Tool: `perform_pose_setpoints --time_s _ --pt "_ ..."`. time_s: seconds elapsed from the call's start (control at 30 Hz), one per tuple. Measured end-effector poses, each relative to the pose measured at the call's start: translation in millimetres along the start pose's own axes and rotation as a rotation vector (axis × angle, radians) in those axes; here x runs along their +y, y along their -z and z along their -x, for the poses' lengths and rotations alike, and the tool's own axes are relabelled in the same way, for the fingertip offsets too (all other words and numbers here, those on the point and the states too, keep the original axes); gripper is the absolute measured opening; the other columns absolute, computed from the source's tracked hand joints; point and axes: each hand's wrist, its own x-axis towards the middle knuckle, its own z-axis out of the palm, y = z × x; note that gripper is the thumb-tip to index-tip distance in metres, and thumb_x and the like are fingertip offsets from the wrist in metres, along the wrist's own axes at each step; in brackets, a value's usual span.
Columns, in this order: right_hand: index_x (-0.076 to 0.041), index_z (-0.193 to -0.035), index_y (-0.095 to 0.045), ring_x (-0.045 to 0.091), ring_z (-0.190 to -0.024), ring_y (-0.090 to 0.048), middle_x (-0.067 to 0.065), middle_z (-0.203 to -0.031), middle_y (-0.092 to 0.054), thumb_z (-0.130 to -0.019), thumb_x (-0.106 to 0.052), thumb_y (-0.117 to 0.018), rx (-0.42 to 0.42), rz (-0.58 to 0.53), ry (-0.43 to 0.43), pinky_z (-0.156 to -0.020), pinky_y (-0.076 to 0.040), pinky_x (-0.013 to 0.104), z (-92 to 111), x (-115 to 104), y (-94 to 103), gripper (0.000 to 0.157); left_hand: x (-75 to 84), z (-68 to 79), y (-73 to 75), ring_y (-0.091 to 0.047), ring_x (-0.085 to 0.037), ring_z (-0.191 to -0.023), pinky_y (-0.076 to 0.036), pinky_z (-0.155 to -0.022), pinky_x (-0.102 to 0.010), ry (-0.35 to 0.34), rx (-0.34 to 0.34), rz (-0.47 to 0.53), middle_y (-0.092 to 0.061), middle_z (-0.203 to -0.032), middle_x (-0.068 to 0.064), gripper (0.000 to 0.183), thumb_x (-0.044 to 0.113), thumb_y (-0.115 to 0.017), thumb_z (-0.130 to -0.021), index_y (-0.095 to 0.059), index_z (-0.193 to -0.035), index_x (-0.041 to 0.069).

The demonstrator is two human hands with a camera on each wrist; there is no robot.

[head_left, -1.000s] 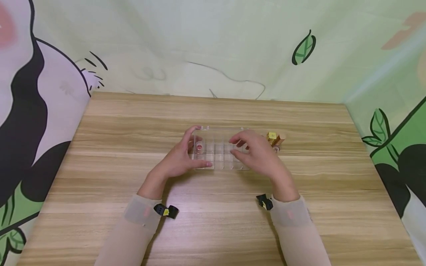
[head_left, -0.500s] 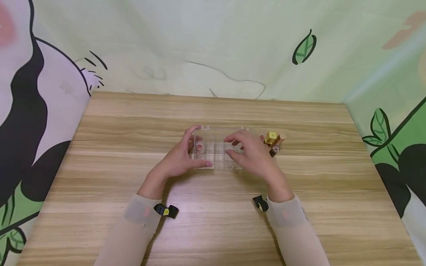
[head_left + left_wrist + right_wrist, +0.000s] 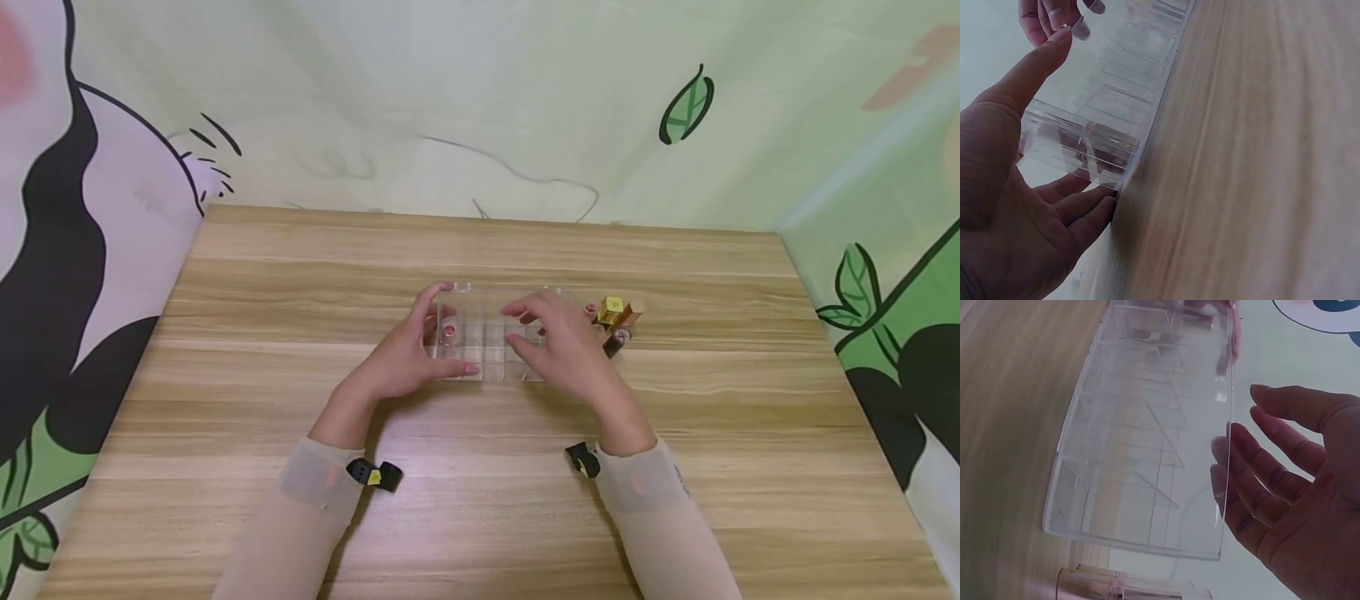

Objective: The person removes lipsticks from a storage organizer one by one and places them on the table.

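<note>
A clear plastic organizer with divided compartments stands on the wooden table. Inside its left end is a small tube with a red top, likely a lipstick. My left hand grips that end, thumb along the front and fingers round the back. In the left wrist view, the fingertips of the left hand sit at the organizer's lower corner, by the tabletop. Over the right half, my right hand hovers with loosely bent fingers, holding nothing. Its fingers overlap the organizer's clear upper wall in the right wrist view.
Just right of the organizer stand several cosmetic tubes: a gold square one, a copper one, a dark one and a red-topped one. A printed cloth wall rises behind the wooden table.
My right hand has shifted a little to the left over the organizer, uncovering more of the tubes at its right. The left hand and the organizer stay in place.
</note>
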Motion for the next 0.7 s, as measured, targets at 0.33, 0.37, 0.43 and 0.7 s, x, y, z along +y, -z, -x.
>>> perform_pose_setpoints --time_s 0.33,0.37,0.43,0.7 --pt "-0.007 -0.125 -0.069 0.027 -0.108 -0.067 0.01 -0.121 -0.069 -0.093 -0.013 -0.078 -0.009 -0.037 0.001 -0.092 -0.058 0.046 -0.6 -7.1 -5.5 0.034 -0.7 -0.1 0.9 -0.046 -0.036 -0.147 -0.035 -0.12 -0.061 0.007 -0.006 0.0 -0.054 -0.148 -0.006 0.115 0.052 -0.093 -0.071 -0.015 -0.156 0.049" --pt "-0.008 -0.125 -0.069 0.027 -0.108 -0.068 0.009 -0.121 -0.069 -0.093 -0.013 -0.077 -0.01 -0.03 0.003 -0.092 -0.058 0.046 -0.8 -7.7 -6.0 0.033 -0.8 -0.1 0.9 -0.047 -0.036 -0.147 -0.036 -0.12 -0.061 0.007 -0.006 0.001 -0.054 -0.148 -0.006 0.115 0.052 -0.094 -0.071 -0.015 -0.155 0.05" --pt "-0.008 -0.125 -0.069 0.026 -0.108 -0.068 0.008 -0.121 -0.069 -0.093 -0.015 -0.077 -0.009 -0.02 0.012 -0.092 -0.058 0.044 -0.8 -8.8 -6.8 0.033 -1.0 -0.2 0.9 -0.047 -0.036 -0.147 -0.036 -0.12 -0.06 0.005 -0.007 0.003 -0.054 -0.148 -0.006 0.114 0.052 -0.093 -0.071 -0.015 -0.155 0.051" --pt "-0.009 -0.126 -0.069 0.027 -0.109 -0.068 0.006 -0.123 -0.068 -0.095 -0.017 -0.077 -0.01 -0.021 0.008 -0.093 -0.058 0.046 0.0 -10.0 -9.2 0.033 0.4 0.4 0.7 -0.046 -0.038 -0.147 -0.037 -0.119 -0.061 0.008 -0.008 0.001 -0.053 -0.149 -0.007 0.113 0.05 -0.093 -0.072 -0.015 -0.155 0.051"
